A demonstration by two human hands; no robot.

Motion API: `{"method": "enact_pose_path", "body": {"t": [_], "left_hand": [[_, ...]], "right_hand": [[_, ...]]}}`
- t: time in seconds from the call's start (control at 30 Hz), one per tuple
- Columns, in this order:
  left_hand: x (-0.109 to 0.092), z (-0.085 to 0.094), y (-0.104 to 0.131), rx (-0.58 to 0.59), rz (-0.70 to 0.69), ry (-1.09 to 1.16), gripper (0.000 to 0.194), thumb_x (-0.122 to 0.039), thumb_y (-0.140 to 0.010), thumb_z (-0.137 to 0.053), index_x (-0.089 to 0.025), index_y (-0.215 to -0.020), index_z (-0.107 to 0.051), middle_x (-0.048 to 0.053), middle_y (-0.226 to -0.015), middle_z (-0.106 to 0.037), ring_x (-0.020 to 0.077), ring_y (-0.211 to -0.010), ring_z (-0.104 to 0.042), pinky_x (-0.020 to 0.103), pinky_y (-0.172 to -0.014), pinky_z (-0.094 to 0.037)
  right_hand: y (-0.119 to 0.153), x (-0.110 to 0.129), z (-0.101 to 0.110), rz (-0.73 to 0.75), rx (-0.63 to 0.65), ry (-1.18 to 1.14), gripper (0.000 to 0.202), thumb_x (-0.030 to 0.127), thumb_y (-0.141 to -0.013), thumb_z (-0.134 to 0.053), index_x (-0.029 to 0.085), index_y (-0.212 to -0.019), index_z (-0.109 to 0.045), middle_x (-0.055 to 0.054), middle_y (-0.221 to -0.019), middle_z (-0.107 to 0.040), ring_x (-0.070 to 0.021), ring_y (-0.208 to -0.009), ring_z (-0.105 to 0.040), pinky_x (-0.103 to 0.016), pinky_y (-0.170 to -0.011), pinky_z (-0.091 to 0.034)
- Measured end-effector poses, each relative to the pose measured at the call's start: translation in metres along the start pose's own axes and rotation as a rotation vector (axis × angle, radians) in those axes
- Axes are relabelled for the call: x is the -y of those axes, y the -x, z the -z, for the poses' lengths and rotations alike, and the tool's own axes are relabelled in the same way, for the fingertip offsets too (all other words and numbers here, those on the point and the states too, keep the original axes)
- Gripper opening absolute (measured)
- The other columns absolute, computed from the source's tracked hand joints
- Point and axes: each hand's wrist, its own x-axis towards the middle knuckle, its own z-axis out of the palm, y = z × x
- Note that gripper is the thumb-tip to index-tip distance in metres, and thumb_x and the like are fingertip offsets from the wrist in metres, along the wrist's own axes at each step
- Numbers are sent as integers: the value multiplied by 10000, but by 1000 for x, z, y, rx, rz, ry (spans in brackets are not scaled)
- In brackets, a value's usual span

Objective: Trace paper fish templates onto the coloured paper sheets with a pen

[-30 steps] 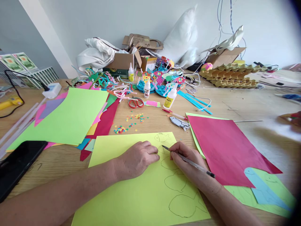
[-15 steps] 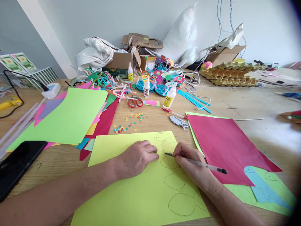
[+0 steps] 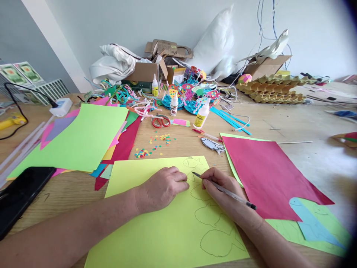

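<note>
A yellow sheet of paper (image 3: 145, 238) lies before me, with several fish outlines pencilled or inked down its right side. My right hand (image 3: 223, 188) grips a pen (image 3: 228, 193) with a clear barrel and dark end cap. The pen's tip meets the second fish outline from the top, which my fingers partly cover. My left hand (image 3: 166, 188) rests on the sheet just left of that outline, its fingers curled in and together, with nothing visible in them. Beyond the sheet lies a grey-and-white fish cutout (image 3: 212, 145).
A red sheet (image 3: 267, 171) over green paper lies to the right. Stacked coloured paper (image 3: 83, 141) and a black phone (image 3: 25, 197) are at left. Red-handled scissors (image 3: 160, 121), a glue bottle (image 3: 201, 115), confetti (image 3: 143, 152) and egg trays (image 3: 273, 89) sit farther back.
My right hand has slid slightly left and up, carrying the pen tip to the upper part of the second fish. The pen is tilted more steeply. My left hand stays put.
</note>
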Motion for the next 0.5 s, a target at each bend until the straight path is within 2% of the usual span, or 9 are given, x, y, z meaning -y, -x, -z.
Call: {"method": "enact_pose_path", "body": {"t": [0.13, 0.27, 0.5], "left_hand": [[0, 0, 0, 6, 2, -4, 225, -97, -886, -394, -158, -946, -602, 59, -1000, -590, 179, -898, -492, 303, -808, -411], [1, -1, 0, 7, 0, -20, 213, -102, -887, -406, -164, -945, -602, 59, -991, -587, 173, -897, -495, 298, -809, -411], [2, -3, 1, -8, -6, -16, 207, -100, -887, -416, -161, -944, -605, 55, -996, -590, 170, -892, -494, 289, -811, -413]], "right_hand": [[1, 4, 1, 11, 14, -2, 83, 249, -773, -438, 208, -751, -506, 41, -563, -515, -100, -492, -408, -223, -466, -316], [2, 4, 3, 18, -13, -3, 49, 208, -710, -433, 212, -689, -478, 56, -514, -432, -98, -478, -384, -220, -450, -297], [2, -3, 5, -6, 4, 5, 74, 184, -652, -420, 216, -644, -485, 54, -518, -462, -111, -494, -417, -227, -452, -291]]}}
